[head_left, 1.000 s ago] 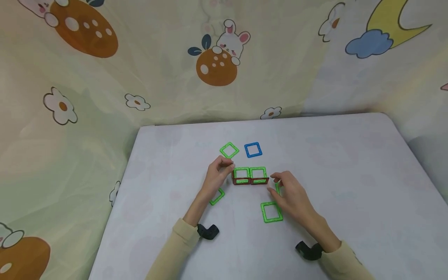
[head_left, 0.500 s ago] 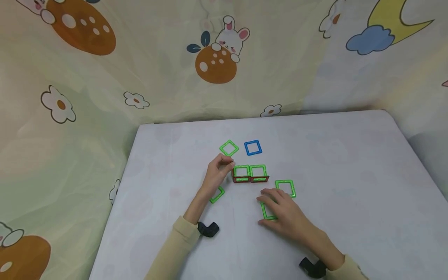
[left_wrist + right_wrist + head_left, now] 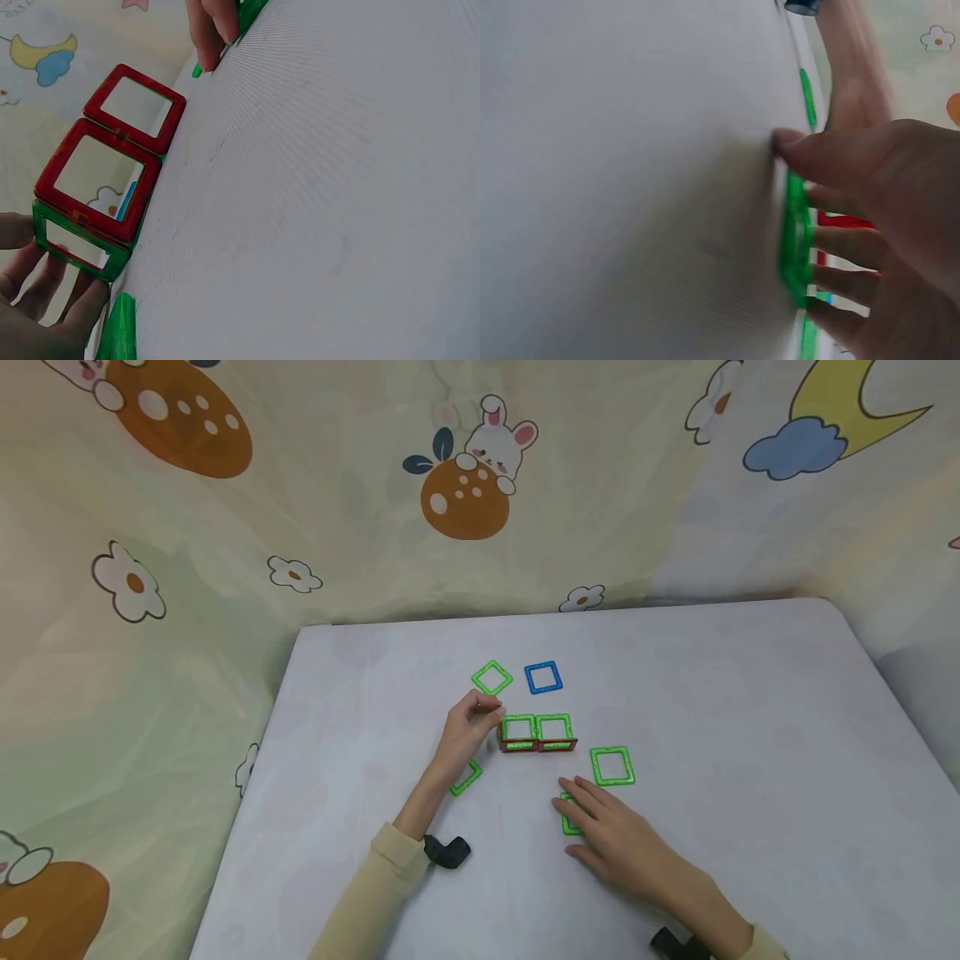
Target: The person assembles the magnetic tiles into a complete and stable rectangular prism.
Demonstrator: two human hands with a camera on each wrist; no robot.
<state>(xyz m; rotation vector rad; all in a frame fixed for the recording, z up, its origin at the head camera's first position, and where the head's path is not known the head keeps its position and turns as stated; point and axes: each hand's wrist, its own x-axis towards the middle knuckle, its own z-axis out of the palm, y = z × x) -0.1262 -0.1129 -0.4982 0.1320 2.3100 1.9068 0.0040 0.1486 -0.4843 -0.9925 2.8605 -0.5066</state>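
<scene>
Two red magnetic tiles stand upright side by side, joined to green tiles, on the white table. My left hand grips the left end of this build, its fingers about a green end tile in the left wrist view. Over a loose green square tile at the front lies my right hand, fingers extended and partly covering it. In the right wrist view, the fingers reach to that tile's far edge and the thumb is apart from it.
A green tile lies right of the build. Behind it are another green tile and a blue tile. Beside my left wrist, one more green tile is partly hidden. A patterned cloth hangs behind the table.
My right hand has left the build's right end and come down toward the front, over the loose green tile. The left hand has stayed at the build's left end.
</scene>
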